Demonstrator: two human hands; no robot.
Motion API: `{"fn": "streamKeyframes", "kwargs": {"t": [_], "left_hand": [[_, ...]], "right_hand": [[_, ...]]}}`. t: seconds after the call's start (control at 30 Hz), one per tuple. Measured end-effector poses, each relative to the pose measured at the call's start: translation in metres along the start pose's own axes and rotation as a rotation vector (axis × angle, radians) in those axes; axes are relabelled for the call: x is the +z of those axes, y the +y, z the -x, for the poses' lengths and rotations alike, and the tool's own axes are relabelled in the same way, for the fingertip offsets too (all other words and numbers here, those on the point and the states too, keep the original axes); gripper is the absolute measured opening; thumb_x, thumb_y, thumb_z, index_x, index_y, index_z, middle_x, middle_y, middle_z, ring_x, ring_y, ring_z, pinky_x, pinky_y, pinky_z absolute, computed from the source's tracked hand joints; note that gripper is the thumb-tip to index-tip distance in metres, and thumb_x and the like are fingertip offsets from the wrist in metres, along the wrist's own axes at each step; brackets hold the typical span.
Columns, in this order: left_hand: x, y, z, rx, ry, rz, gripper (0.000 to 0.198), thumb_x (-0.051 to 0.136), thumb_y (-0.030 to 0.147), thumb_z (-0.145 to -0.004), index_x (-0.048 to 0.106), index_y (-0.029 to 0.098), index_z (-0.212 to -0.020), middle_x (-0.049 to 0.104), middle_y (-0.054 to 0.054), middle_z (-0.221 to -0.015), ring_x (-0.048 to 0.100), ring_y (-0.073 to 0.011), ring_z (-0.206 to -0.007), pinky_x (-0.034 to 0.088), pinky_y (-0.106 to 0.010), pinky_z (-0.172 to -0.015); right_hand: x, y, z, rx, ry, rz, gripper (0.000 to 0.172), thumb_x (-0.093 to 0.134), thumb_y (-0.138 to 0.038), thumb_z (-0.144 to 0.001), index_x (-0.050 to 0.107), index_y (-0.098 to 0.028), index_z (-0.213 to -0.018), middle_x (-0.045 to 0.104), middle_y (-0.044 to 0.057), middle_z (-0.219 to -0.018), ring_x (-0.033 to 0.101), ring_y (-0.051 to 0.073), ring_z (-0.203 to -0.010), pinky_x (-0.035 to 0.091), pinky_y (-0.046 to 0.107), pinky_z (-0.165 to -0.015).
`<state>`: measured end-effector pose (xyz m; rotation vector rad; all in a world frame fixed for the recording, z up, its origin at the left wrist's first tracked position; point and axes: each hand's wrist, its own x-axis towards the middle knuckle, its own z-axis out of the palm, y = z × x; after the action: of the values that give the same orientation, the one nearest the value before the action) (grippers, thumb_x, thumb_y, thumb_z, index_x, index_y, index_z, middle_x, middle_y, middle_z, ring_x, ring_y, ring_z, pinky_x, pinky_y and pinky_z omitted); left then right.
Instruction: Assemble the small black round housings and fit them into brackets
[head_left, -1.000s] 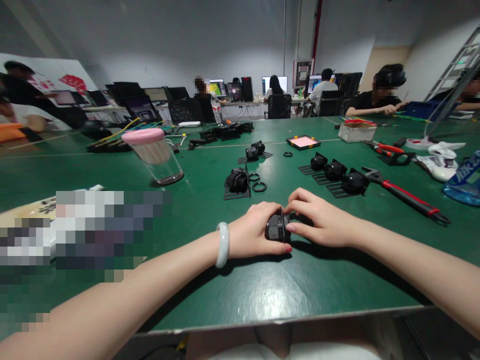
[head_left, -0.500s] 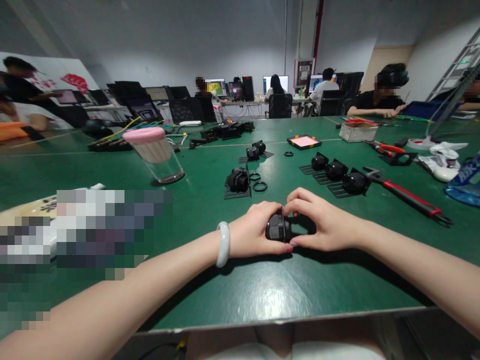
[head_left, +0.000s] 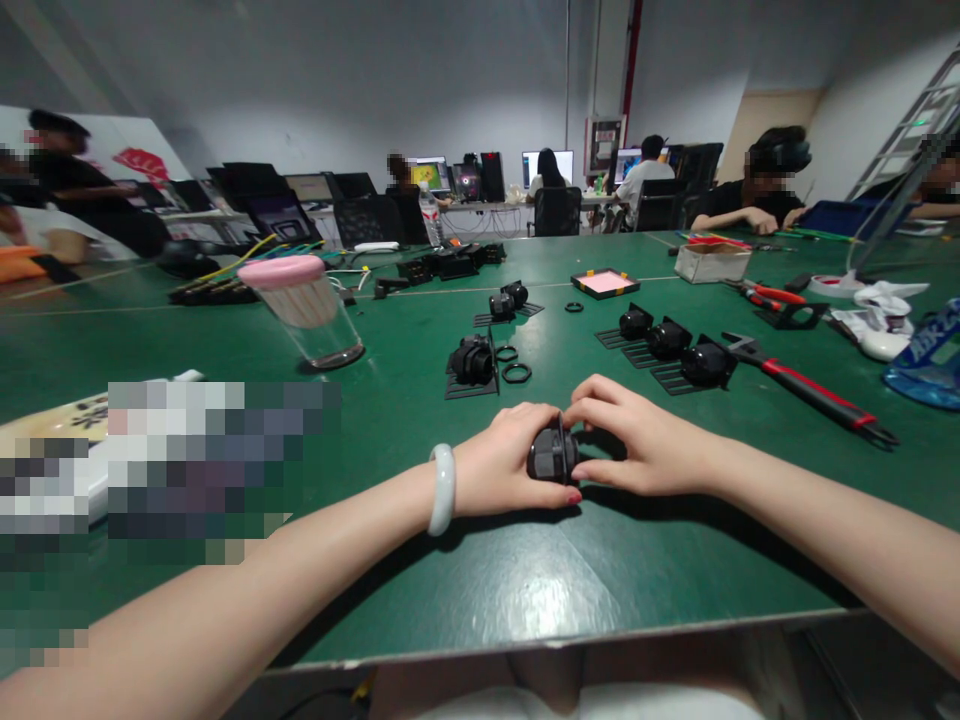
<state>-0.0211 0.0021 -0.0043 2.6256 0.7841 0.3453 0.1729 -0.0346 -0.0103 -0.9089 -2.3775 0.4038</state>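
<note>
Both my hands meet over a small black round plastic part (head_left: 552, 456) that rests on the green table (head_left: 465, 570). My left hand (head_left: 510, 462), a pale bangle on its wrist, is wrapped round the part's left side. My right hand (head_left: 645, 440) pinches the right side with thumb and fingers. Just beyond my hands lie a similar black part on a ribbed base (head_left: 472, 362) and two loose black rings (head_left: 516, 373). A row of three more black parts (head_left: 671, 345) lies to the right.
A red-handled wrench (head_left: 814, 392) lies at the right. A clear cup with a pink lid (head_left: 304, 305) stands at the left, a small pink tray (head_left: 604, 283) farther back. Other people sit at the far edge and at computers behind. The table's front edge runs just below my forearms.
My right thumb opened away from the part half a second ago and has closed on it again. The left hand has stayed where it was.
</note>
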Motion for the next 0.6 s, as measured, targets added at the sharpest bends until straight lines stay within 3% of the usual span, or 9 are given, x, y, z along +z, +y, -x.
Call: {"fn": "streamKeyframes", "kwargs": {"t": [0.6], "left_hand": [[-0.0012, 0.0012, -0.0005, 0.026, -0.004, -0.043, 0.05, 0.061, 0.051, -0.06, 0.046, 0.017, -0.092, 0.052, -0.004, -0.088, 0.049, -0.0208, -0.084, 0.039, -0.031, -0.075]], "right_hand": [[0.0009, -0.0005, -0.0004, 0.054, -0.027, 0.041, 0.027, 0.052, -0.033, -0.077, 0.05, -0.016, -0.098, 0.045, 0.007, -0.096, 0.049, 0.017, -0.087, 0.042, 0.033, -0.079]]}}
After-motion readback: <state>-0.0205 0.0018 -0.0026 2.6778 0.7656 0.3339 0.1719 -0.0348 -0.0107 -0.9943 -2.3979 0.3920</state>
